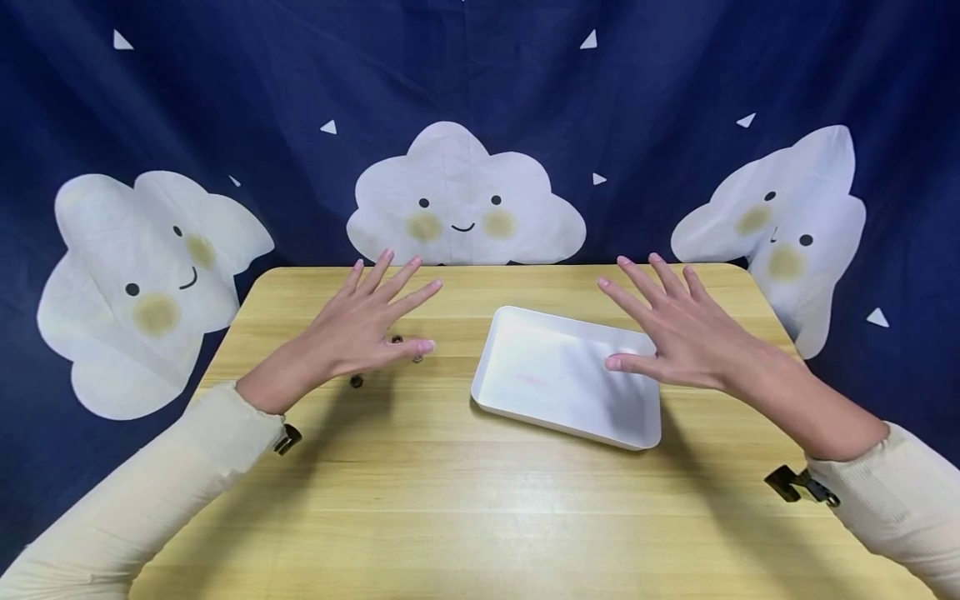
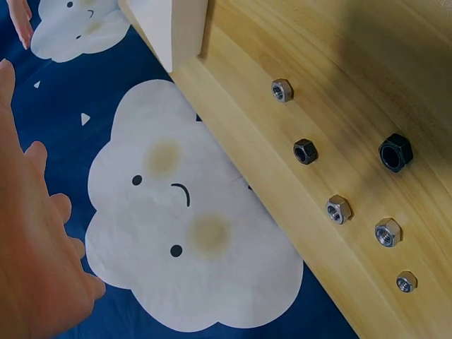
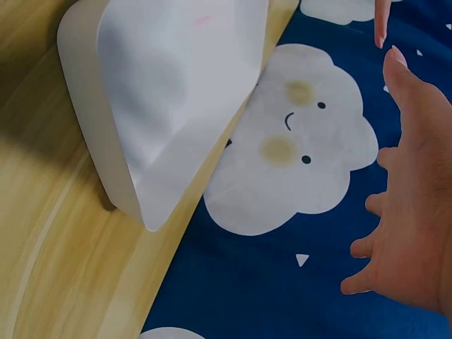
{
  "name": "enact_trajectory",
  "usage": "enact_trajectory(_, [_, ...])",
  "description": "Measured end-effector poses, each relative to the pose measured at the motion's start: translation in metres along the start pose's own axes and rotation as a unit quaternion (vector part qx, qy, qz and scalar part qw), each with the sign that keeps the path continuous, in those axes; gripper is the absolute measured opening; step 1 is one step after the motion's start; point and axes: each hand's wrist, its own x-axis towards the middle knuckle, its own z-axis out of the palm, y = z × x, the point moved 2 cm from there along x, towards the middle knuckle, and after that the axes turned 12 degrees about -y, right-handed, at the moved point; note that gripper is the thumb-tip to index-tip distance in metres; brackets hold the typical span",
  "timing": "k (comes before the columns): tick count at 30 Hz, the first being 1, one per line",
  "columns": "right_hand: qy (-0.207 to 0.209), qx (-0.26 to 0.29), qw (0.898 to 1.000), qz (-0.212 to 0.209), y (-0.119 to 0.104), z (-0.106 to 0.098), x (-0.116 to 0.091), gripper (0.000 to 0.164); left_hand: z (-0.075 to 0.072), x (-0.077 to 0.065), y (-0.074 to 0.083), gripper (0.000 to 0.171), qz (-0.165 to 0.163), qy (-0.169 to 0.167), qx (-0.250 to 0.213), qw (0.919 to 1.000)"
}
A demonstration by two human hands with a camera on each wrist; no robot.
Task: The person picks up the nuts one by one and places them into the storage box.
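Nuts (image 2: 343, 207), six, two black and four silver: on the counter (image 1: 480, 517) toward its far left corner; likely hard, light and smooth, best pinched across opposite flats
Tray (image 1: 532, 379), one, white: right of the counter's middle, nearer the far edge; probably light, stiff plastic, best taken by the rim
Left hand (image 1: 360, 325): fingers spread wide, holding nothing, above the nuts and apart from them
Right hand (image 1: 684, 333): fingers spread wide, holding nothing, above the tray's right end
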Motion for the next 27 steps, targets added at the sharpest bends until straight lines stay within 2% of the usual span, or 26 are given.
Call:
enact_trajectory(14, [-0.007, 0.005, 1.0, 0.011, 0.001, 0.01, 0.0, 0.101, 0.005, 0.002, 0.002, 0.084, -0.001, -0.002, 0.007, 1.0])
enact_trajectory(27, [-0.017, 0.031, 0.999, 0.027, 0.005, 0.02, -0.005, 0.106, 0.011, 0.008, 0.005, 0.086, -0.003, 0.0, 0.008, 1.0])
